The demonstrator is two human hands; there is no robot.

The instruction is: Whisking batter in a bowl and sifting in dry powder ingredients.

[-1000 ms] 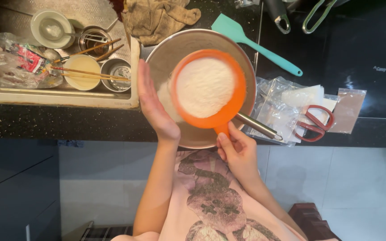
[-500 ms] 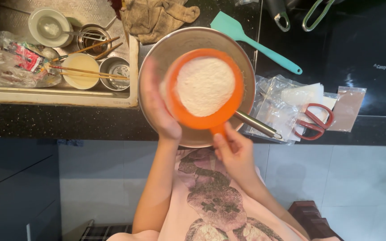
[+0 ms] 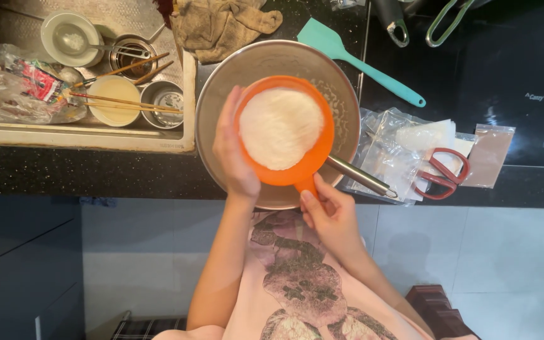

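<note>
Beneath both hands, the steel mixing bowl (image 3: 272, 63) is catching flour from the orange sieve (image 3: 281, 129), whose handle the right hand (image 3: 332, 217) is gripping while the open left hand (image 3: 234, 154) is pressing flat against its rim, best tapped gently.

A dark speckled tabletop (image 3: 96, 173) carries a steel bowl (image 3: 338, 104) near its front edge. Left of the bowl sits a tray (image 3: 187, 101) of dishes; behind it lies a crumpled cloth (image 3: 221, 25). To the right lie a teal spatula (image 3: 347, 56), clear plastic bags (image 3: 391, 151) and red scissors (image 3: 445, 176).
</note>
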